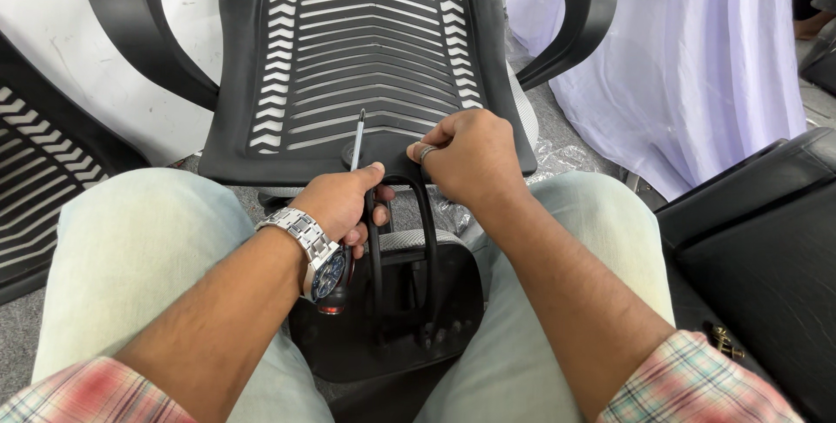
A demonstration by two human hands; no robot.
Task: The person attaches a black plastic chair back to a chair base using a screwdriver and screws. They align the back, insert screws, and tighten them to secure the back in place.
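Grey speckled floor (17, 336) and a pale lilac cloth (697, 66) are framing the scene, with a black cushioned seat (766, 249) lying at the right. Between the person's light-trousered knees, a black plastic slatted chair back (366, 49) is leaning upright, its curved black bracket (424, 214) running down to a black base (453, 301). The left hand (344, 201), wearing a steel wristwatch (315, 253), is closing its fingers around a slim metal-shafted screwdriver (357, 137) pointing upward. The right hand (466, 157) is pinching its fingertips together at the bracket's top.
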